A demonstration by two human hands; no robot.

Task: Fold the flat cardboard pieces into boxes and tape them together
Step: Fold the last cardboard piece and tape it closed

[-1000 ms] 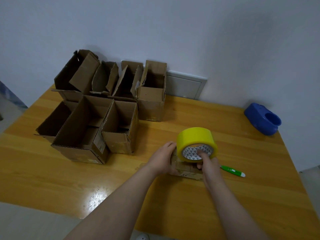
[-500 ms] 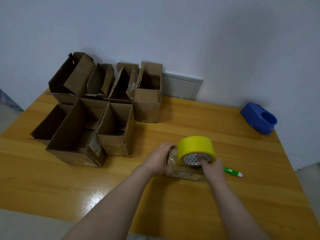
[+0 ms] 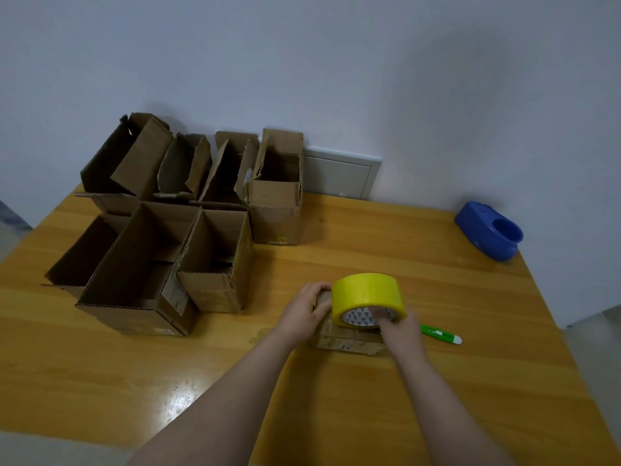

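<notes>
Cardboard box (image 3: 346, 338), small and low, lies on the tabletop (image 3: 336, 398) near its middle, slightly right. I see only its front face and a bit of its left end; the rest is hidden by hands and tape.

Tape roll (image 3: 368, 299), yellow, stands on edge on top of the box, open core facing me. Printed triangles show on the inner cardboard ring.

Left hand (image 3: 304, 312): curled around the box's left end, fingers draped over the top edge, gripping it. Thumb side touches the roll or sits just beside it; I cannot tell which.

Right hand (image 3: 398, 326): fingers hooked into the roll's core, clasping the roll from the near side. Heel of the hand covers the box's right end.

Green and white pen-like tool (image 3: 440, 333) lies flat just right of the right hand, apart from the box.

Blue tape dispenser (image 3: 490, 232) at the far right corner, well apart from everything.

Open boxes (image 3: 161, 260), assembled, crowd the far left in two rough rows, flaps up, several touching one another. Rear row stands against the wall (image 3: 302, 62). White panel (image 3: 339, 176) set in the wall just behind the rightmost one.
</notes>
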